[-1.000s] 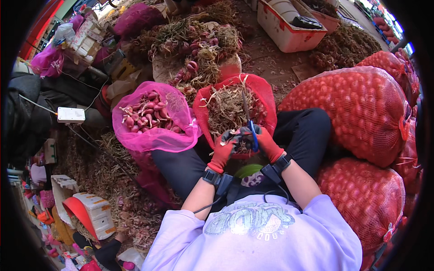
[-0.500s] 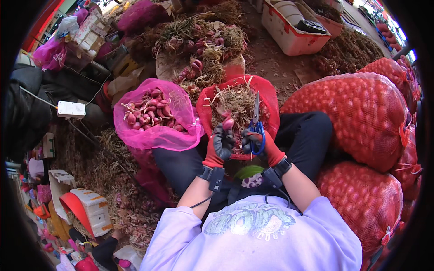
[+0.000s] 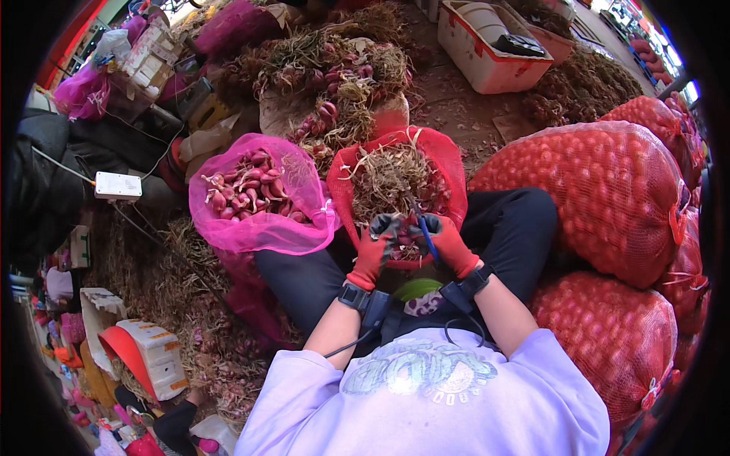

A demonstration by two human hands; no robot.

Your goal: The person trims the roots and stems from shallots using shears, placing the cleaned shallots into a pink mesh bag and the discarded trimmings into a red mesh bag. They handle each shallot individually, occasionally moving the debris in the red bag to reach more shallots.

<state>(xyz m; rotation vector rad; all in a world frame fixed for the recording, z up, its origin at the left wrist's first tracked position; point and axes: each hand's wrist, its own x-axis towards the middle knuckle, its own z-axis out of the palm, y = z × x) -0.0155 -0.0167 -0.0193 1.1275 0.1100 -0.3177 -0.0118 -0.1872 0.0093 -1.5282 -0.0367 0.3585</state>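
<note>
My left hand (image 3: pixel 378 242), in a red glove with dark palm and fingers, is closed over the near side of a red mesh bag (image 3: pixel 449 152). A pinkish shallot (image 3: pixel 403 237) shows only in part at its fingertips. My right hand (image 3: pixel 450 242), gloved the same way, grips blue-handled scissors (image 3: pixel 428 239), whose blades point away from me and to the left. Dry stalks and roots (image 3: pixel 389 176) fill the red bag below both hands. To the left, a pink mesh bag (image 3: pixel 308 239) stands open with trimmed shallots (image 3: pixel 247 190) inside.
Full red mesh sacks (image 3: pixel 585 194) crowd my right side. Shallots with dry tops (image 3: pixel 353 72) are heaped ahead on a pale block. A white foam box (image 3: pixel 490 64) stands far right. Loose stalks (image 3: pixel 163 266) cover the floor at left, near a white power box (image 3: pixel 119 185).
My left hand has turned inward and drawn the shallot lower, closer to the right hand. The scissors have tipped from nearly upright to pointing left, their handles seen more edge-on.
</note>
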